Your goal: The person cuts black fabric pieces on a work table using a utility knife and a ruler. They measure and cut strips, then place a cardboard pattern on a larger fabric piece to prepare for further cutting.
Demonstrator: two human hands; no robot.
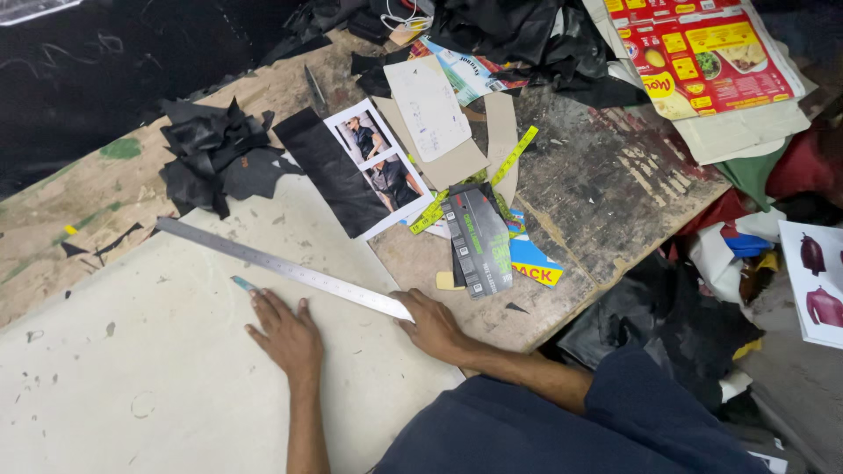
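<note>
We work on a pale sheet of board [176, 369] that lies flat on the table [597, 202]. A long steel ruler [281, 268] lies diagonally across the upper part of the sheet, its near end under our right hand [432, 323].

To hold the ruler well, we judge that pressure should fall on both ends, so that the edge does not pivot. Our right hand pins the near end: the grip is narrow, fingers curled down onto the metal, holding nothing else. Our left hand [285, 333] lies flat on the sheet just below the ruler, fingers spread and extended, grasping nothing. A small bluish tool [243, 283], possibly a marker or blade, lies beside the left fingertips; we cannot tell whether they touch it.

Black leather scraps [211, 158], a printed photo sheet [382, 167] and a yellow measuring tape [514, 156] lie beyond the ruler.
</note>
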